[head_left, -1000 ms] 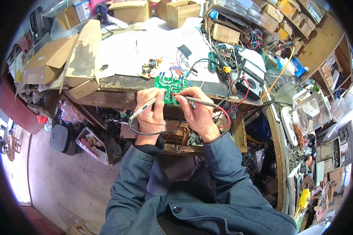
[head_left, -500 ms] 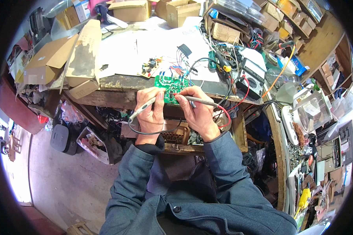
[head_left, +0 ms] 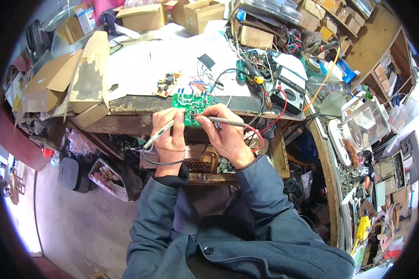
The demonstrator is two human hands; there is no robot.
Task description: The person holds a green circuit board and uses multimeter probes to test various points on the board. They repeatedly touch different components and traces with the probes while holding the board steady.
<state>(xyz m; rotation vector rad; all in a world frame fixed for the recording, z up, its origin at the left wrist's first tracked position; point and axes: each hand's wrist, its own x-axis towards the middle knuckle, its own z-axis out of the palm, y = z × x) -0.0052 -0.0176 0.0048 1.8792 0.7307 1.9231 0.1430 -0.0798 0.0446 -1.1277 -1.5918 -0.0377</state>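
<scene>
A green circuit board (head_left: pixel 184 100) sits at the front edge of the workbench, with coloured wires at its far side. My left hand (head_left: pixel 171 139) is closed on a grey test probe (head_left: pixel 158 134) with a black lead, slanting toward the board's near left part. My right hand (head_left: pixel 227 139) pinches another grey test probe (head_left: pixel 227 121) with a red lead, pointing at the board's middle. Both sets of fingertips are at the board; the probe tips are too small to make out. An analog multimeter (head_left: pixel 289 89) lies to the right on the bench.
White paper (head_left: pixel 135 63) covers much of the bench. A small component board (head_left: pixel 168 83) lies beyond the green one. Screwdrivers and tangled wires crowd the space beside the multimeter. Cardboard boxes (head_left: pixel 142 17) stand at the back and left. An open drawer (head_left: pixel 209 178) lies below my hands.
The whole view has shifted slightly, so the bench appears farther left. Both hands keep their probes at the board, with little visible movement.
</scene>
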